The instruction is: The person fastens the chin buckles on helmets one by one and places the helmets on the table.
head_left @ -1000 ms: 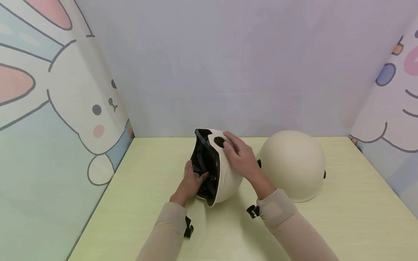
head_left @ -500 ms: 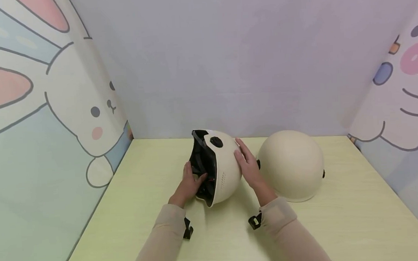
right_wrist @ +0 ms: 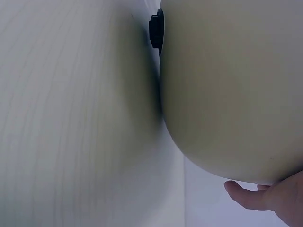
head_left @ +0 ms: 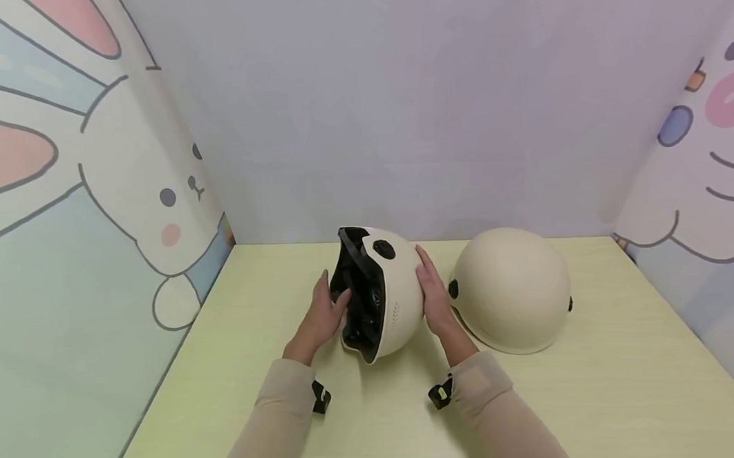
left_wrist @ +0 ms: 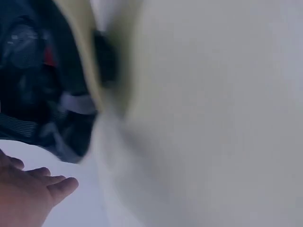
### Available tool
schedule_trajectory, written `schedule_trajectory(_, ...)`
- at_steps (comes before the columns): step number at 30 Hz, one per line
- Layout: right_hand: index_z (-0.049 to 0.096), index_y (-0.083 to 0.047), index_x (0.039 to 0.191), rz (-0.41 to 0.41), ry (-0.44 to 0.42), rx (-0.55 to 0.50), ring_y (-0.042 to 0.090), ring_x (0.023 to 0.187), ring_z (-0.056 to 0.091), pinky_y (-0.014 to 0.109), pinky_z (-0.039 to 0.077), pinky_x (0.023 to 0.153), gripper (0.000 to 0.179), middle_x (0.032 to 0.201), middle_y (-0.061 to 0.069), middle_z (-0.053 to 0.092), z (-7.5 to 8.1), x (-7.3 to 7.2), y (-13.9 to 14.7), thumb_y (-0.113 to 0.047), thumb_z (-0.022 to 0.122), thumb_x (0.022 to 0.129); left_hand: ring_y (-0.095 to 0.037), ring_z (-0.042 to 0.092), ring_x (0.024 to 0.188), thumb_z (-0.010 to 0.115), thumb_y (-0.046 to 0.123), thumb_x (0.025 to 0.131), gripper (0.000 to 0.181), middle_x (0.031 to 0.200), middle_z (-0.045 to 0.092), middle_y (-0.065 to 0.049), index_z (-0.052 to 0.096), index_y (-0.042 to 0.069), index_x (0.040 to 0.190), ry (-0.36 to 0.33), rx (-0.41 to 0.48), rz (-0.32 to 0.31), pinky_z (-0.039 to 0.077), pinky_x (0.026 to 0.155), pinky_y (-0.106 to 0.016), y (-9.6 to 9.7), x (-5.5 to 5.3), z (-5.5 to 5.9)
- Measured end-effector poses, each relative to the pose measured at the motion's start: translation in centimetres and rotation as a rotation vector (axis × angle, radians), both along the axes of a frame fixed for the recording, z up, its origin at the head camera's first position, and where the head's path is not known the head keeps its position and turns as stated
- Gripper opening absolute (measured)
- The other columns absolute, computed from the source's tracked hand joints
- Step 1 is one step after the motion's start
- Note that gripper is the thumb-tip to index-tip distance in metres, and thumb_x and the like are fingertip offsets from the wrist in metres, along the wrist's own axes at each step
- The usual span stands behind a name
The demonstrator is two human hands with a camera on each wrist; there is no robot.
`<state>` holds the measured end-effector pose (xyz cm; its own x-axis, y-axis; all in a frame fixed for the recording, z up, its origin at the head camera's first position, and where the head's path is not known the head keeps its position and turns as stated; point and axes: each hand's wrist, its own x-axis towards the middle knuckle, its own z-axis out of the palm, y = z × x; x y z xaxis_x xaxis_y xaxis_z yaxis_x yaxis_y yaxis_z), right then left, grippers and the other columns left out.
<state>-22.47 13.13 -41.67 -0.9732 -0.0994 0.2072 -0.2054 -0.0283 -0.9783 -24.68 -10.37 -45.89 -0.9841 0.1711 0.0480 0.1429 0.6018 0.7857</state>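
Observation:
A cream helmet (head_left: 401, 293) lies tipped on the table, its dark lined opening turned to the left and its shell to the right. My left hand (head_left: 320, 316) is beside the opening's edge with thumb and fingers spread. In the left wrist view its fingers look apart from the black lining (left_wrist: 28, 80). Against the shell's right side rests my right hand (head_left: 436, 301), its fingers extended along the curve. The right wrist view shows the smooth shell (right_wrist: 227, 94) and a black round fitting (right_wrist: 156, 29) on it.
A second cream helmet (head_left: 513, 290) stands dome up just right of my right hand. Both helmets are on a pale yellow table (head_left: 618, 382). Behind it rises a plain wall (head_left: 360, 105), with cartoon panels at either side.
My right hand slid from the top of the tipped helmet down to its right side. My left hand drew back out of the opening, leftwards. The helmet hardly moved.

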Motion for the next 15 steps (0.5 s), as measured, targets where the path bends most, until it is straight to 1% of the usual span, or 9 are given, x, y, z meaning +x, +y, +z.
schedule_trajectory(2,0.015,-0.009,0.157,-0.008,0.014,-0.012,0.027,0.144,0.017,0.046,0.014,0.113,0.053,0.159,0.011,0.017,-0.8,-0.5,0.1,-0.025,0.027,0.108,-0.038,0.026,0.139,0.039,0.047,0.104,0.075,0.158,0.009,-0.021,0.006,0.004,0.156,0.084,0.044,0.011,0.027,0.108,-0.053,0.5,0.2,1.7)
schedule_trajectory(5,0.018,-0.013,0.157,-0.035,0.031,-0.025,0.023,0.143,0.018,0.044,0.014,0.114,0.054,0.159,0.006,0.019,-2.4,-1.3,0.0,-0.032,0.029,0.108,-0.033,0.046,0.125,0.04,0.047,0.104,0.068,0.153,0.021,-0.018,0.019,0.008,0.155,0.222,0.107,0.025,0.04,0.099,-0.05,2.1,1.0,4.9)
schedule_trajectory(6,0.019,-0.014,0.157,-0.042,0.035,-0.024,0.023,0.143,0.018,0.044,0.014,0.113,0.054,0.159,0.006,0.02,-2.6,-1.3,-0.1,-0.033,0.029,0.108,-0.03,0.051,0.119,0.042,0.046,0.103,0.065,0.15,0.026,-0.016,0.024,0.01,0.154,0.255,0.114,0.031,0.044,0.094,-0.048,2.8,1.4,6.0)
schedule_trajectory(7,0.019,-0.015,0.157,-0.049,0.039,-0.02,0.022,0.143,0.019,0.044,0.015,0.113,0.054,0.159,0.005,0.02,-2.8,-1.4,-0.2,-0.034,0.029,0.107,-0.031,0.054,0.114,0.043,0.047,0.103,0.063,0.147,0.028,-0.017,0.028,0.012,0.154,0.279,0.104,0.032,0.046,0.091,-0.048,3.5,1.8,7.1)
schedule_trajectory(8,0.02,-0.015,0.157,-0.053,0.044,-0.023,0.023,0.143,0.02,0.045,0.016,0.113,0.054,0.159,0.005,0.021,-2.9,-1.5,-0.3,-0.034,0.03,0.107,-0.032,0.056,0.11,0.044,0.047,0.102,0.063,0.145,0.03,-0.018,0.03,0.013,0.153,0.285,0.082,0.03,0.047,0.089,-0.049,4.3,2.1,8.2)
schedule_trajectory(9,0.02,-0.016,0.157,-0.056,0.043,-0.026,0.024,0.142,0.021,0.045,0.017,0.113,0.054,0.159,0.005,0.021,-3.0,-1.5,-0.4,-0.035,0.03,0.107,-0.033,0.057,0.107,0.045,0.049,0.101,0.062,0.144,0.031,-0.019,0.032,0.016,0.152,0.27,0.051,0.026,0.048,0.087,-0.05,5.0,2.4,9.2)
schedule_trajectory(11,0.021,-0.018,0.157,-0.055,0.041,-0.024,0.025,0.141,0.023,0.047,0.018,0.112,0.054,0.159,0.005,0.021,-3.1,-1.4,-0.7,-0.035,0.029,0.107,-0.037,0.059,0.104,0.047,0.053,0.099,0.064,0.143,0.03,-0.021,0.035,0.018,0.151,0.223,-0.03,0.014,0.048,0.085,-0.052,6.2,2.8,10.6)
schedule_trajectory(13,0.021,-0.02,0.157,-0.052,0.036,-0.026,0.025,0.14,0.025,0.049,0.021,0.111,0.053,0.159,0.004,0.022,-3.3,-1.3,-1.1,-0.036,0.029,0.107,-0.04,0.059,0.102,0.05,0.055,0.097,0.065,0.144,0.029,-0.023,0.039,0.019,0.15,0.163,-0.11,0.009,0.047,0.086,-0.055,7.1,2.7,11.2)
schedule_trajectory(15,0.021,-0.021,0.157,-0.047,0.028,-0.034,0.026,0.14,0.026,0.05,0.022,0.11,0.053,0.159,0.003,0.021,-3.5,-1.2,-1.4,-0.036,0.03,0.107,-0.038,0.061,0.099,0.055,0.052,0.096,0.063,0.144,0.028,-0.023,0.043,0.017,0.147,0.128,-0.135,0.017,0.049,0.085,-0.052,7.5,2.6,11.4)
